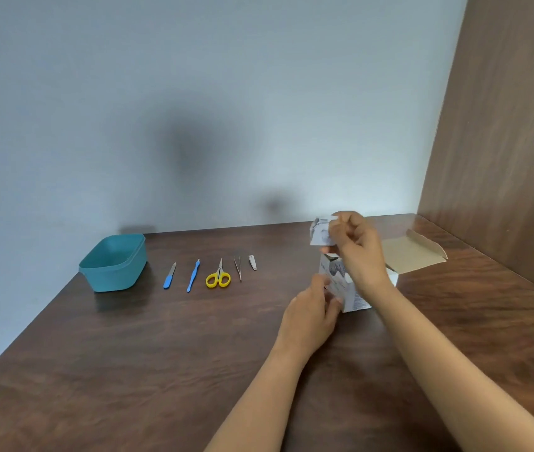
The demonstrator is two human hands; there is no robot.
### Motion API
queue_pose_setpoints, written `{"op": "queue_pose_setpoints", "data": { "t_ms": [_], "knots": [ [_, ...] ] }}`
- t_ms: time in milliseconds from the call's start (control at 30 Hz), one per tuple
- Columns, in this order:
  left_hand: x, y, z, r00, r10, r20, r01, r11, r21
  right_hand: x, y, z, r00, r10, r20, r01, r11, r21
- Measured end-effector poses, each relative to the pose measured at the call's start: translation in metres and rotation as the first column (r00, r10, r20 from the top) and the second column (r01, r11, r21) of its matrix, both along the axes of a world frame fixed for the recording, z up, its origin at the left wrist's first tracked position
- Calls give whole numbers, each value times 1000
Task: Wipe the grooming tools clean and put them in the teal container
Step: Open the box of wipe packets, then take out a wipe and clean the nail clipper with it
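Note:
A teal container [114, 263] stands empty at the left of the wooden table. To its right lie, in a row, a blue nail file [169, 276], a blue cuticle pusher [193, 275], yellow scissors [219, 276], tweezers [237, 268] and a small nail clipper [252, 262]. Further right stands an open white box [353, 296] with its flap [412, 252] folded back. My left hand [312, 316] holds the box's front corner. My right hand [357, 246] pinches a small white packet [321, 230] above the box.
A pale wall runs along the far edge of the table [161, 370]. A brown wood panel [503, 141] closes off the right side, close behind the box flap.

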State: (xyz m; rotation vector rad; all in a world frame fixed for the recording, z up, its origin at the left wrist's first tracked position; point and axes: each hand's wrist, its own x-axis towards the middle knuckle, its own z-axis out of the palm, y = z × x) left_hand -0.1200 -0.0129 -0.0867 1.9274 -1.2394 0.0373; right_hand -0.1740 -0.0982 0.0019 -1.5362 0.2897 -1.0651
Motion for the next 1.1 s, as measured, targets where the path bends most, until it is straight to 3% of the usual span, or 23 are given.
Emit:
{"op": "queue_pose_setpoints", "data": {
  "t_ms": [67, 133, 233, 300, 367, 500, 767, 833, 933, 1100],
  "knots": [
    [5, 3, 5, 985, 3, -173, -22, 994, -109, 6, 19, -6, 996, 75, 41, -80, 985, 151],
    [12, 8, 12, 910, -30, -413, -78, 968, -240, 12, 34, -16, 985, 154, 74, -169, 943, 286],
    [22, 15, 20, 610, -255, -750, -127, 903, -410, 18, 41, -30, 957, 259, 133, -291, 867, 404],
    [29, 20, 23, 439, -371, -818, -136, 873, -469, 19, 40, -37, 947, 284, 149, -321, 843, 431],
    [35, 21, 23, 376, -421, -826, -111, 864, -491, 19, 40, -43, 952, 273, 138, -306, 840, 448],
    [39, 22, 20, 373, -452, -810, -38, 865, -500, 19, 36, -55, 962, 248, 117, -274, 841, 467],
    [50, 27, 19, 446, -432, -784, -174, 817, -549, 19, 32, -62, 980, 182, -79, -147, 934, 327],
    [52, 29, 20, 444, -429, -786, -195, 810, -552, 17, 31, -62, 985, 149, -84, -128, 968, 216],
    [52, 30, 21, 446, -431, -785, -206, 804, -558, 14, 29, -66, 991, 71, -113, -80, 994, -73],
    [52, 29, 20, 444, -421, -791, -220, 805, -551, 14, 28, -67, 992, -72, -103, 51, 980, -192]
  ]
}}
